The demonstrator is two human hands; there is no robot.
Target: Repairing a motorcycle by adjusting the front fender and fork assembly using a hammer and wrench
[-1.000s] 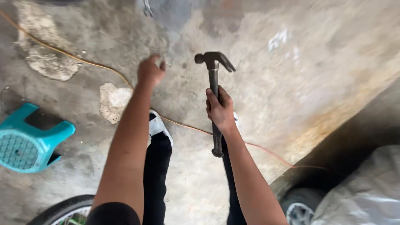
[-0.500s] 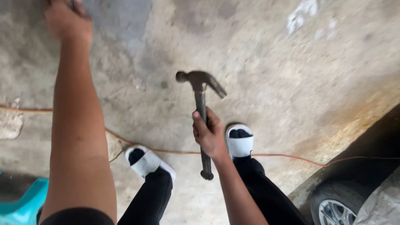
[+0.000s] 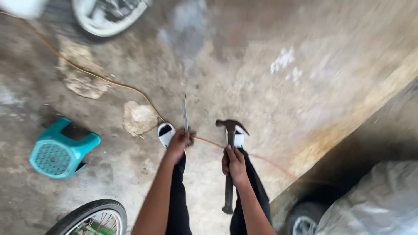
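Near frame centre, the right hand [image 3: 235, 164] grips a claw hammer [image 3: 230, 163]; the left hand [image 3: 178, 142] clasps a thin metal rod [image 3: 185, 115], its lower end hidden.

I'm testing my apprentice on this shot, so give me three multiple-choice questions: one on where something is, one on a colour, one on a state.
1. Where does the stool stand?
A. Left of the person's legs
B. On the covered car
C. Between the shoes

2. What colour is the cord across the concrete floor?
A. Blue
B. Orange
C. Black

3. How is the hammer held?
A. Lying loose on the floor
B. In the left hand, head down
C. In the right hand, head pointing away

Answers: 1 A, the teal stool sits at the left. 2 B, the thin line is orange. 3 C, the right hand grips the handle, while the left hand holds a thin metal rod.
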